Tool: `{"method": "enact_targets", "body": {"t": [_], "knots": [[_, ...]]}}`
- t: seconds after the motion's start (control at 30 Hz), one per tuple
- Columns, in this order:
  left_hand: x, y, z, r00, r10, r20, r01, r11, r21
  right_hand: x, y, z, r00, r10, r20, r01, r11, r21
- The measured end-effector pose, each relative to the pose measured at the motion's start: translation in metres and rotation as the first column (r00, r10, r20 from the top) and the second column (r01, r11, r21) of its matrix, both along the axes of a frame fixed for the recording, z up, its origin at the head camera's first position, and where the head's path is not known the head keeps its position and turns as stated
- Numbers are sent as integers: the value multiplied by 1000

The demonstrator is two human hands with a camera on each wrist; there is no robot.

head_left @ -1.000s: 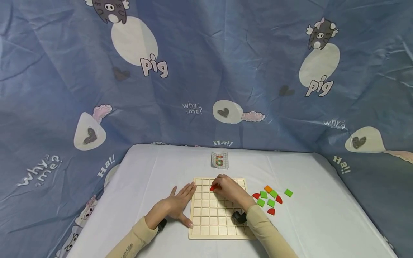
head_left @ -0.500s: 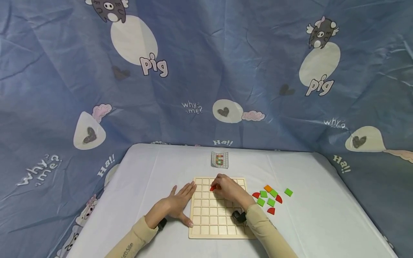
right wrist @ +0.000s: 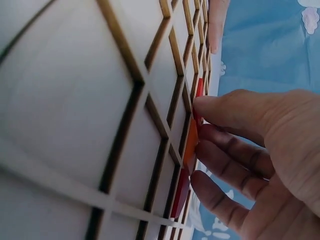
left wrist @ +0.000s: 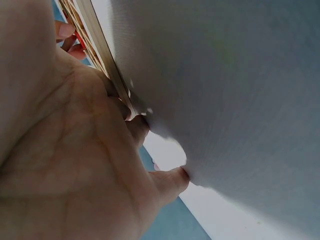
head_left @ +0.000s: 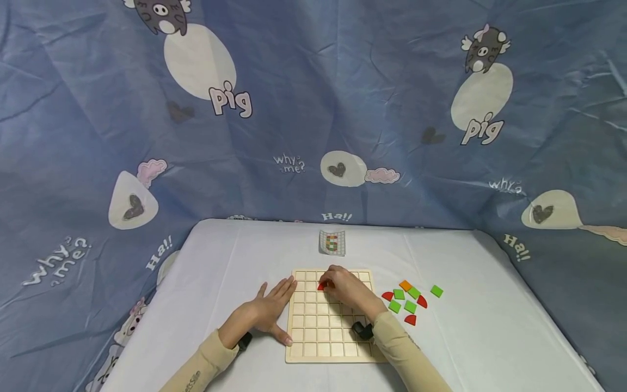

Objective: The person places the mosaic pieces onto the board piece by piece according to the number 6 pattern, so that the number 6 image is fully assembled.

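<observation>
A pale wooden grid board (head_left: 311, 322) lies on the white table. My left hand (head_left: 268, 311) rests against its left edge with fingers spread, the thumb near the lower corner. Over the upper rows, my right hand (head_left: 345, 286) pinches a red quarter-circle tile (head_left: 321, 286) at a cell of the board. From the right wrist, the thumb and fingers meet at this red tile (right wrist: 200, 95). Beside it an orange tile (right wrist: 190, 145) and a darker red tile (right wrist: 180, 195) sit in the grid, both hidden behind the hand in the head view.
Right of the board lie loose tiles: several green squares (head_left: 410, 307), an orange square (head_left: 405, 285) and red quarter-circles (head_left: 410, 320). A small printed pattern card (head_left: 332, 243) lies behind the board. A blue patterned cloth (head_left: 274, 109) surrounds the table (head_left: 235, 261).
The head view has shifted very slightly, moving everything a little left in the picture. Both hands and the tiles keep their places on the board and table.
</observation>
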State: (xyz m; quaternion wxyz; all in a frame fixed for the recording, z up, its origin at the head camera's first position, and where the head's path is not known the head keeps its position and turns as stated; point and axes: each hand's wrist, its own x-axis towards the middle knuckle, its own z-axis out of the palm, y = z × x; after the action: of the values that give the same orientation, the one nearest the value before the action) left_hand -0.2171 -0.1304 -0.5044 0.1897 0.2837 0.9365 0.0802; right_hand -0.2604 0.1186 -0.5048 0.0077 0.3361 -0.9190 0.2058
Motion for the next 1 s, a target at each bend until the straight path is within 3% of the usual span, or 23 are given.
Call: {"method": "enact_targets", "body": {"t": [0.43,0.6,0.77,1.0], "knots": [[1,2,0,1000,14,6,-14,1000,-9,8,26,7,993,-97,60,99,995,-23],[1,0,-1,1000,14,-5,-14,1000,-6,10,44,10,984,-131,118,137,989,-49],[2,1,1,1000,2,-7,-2,1000,-12,10,66,16,965,-190,182,204,977,-64],[3,1,5,1000,0,-8,0,1000,-21,7,110,31,907,-308,286,327,945,-20]]}}
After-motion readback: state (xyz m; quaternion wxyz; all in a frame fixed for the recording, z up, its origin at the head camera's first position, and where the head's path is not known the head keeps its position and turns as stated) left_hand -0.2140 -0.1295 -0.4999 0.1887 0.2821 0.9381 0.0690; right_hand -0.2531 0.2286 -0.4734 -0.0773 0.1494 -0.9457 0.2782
